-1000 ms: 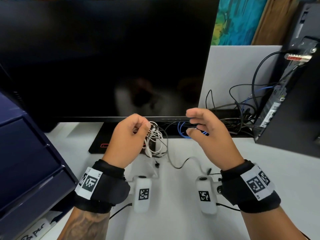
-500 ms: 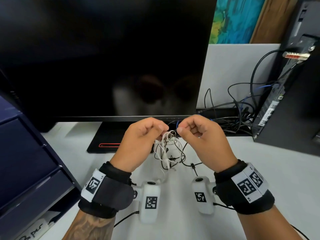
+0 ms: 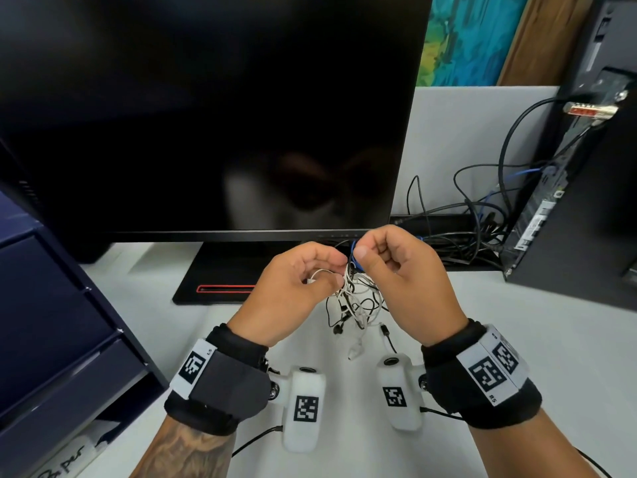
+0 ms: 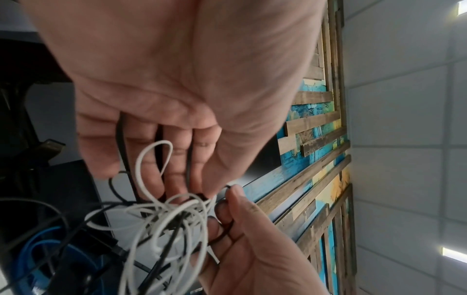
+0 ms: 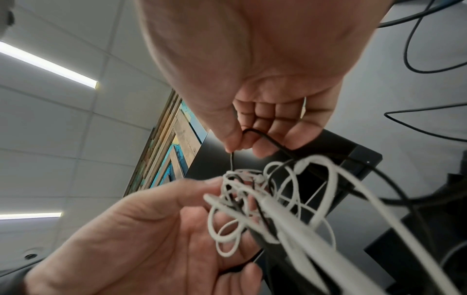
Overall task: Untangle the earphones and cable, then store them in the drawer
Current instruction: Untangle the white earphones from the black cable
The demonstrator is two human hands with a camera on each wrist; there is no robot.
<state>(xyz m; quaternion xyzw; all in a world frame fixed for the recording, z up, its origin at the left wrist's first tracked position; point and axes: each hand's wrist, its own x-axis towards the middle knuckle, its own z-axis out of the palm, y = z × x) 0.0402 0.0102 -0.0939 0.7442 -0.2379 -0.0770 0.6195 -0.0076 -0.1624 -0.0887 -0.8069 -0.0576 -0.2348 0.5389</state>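
room: office nook, ceiling tiles with strip lights in wrist views, painted wood-slat panel (image 3: 472, 39) behind a grey partition
desk (image 3: 517, 357): white, bare patch under the hands
monitor (image 3: 206, 108): big, dark, off; stand base with red stripe just behind left hand
PC tower (image 3: 593, 188): right edge, black and blue leads piled at its foot, separate from the task bundle as far as visible
drawer unit (image 3: 51, 322): dark blue, left edge, fronts look closed; handwritten label below, partly cut off
tangle (image 3: 358, 298): white and black wires knotted together, held above desk between both hands, loose ends and plugs dangling toward desk; which wire is earphones and which is cable: cannot tell
left hand (image 3: 296, 291): fingers curled, thumb and forefinger pinching white loops at top of knot; more strands lying across the fingers in left wrist view
right hand (image 3: 400, 270): fingers curled, thumb and forefinger pinching a black strand (image 5: 255, 133) just above the knot
progress: early; knot looks fully intact, nothing separated, nothing in drawer
left to do: free black from white, coil each, open drawer, stow both
next (judgement): draw black strand out through the loops while left hand anchors the knot; hard pull likely tightens it
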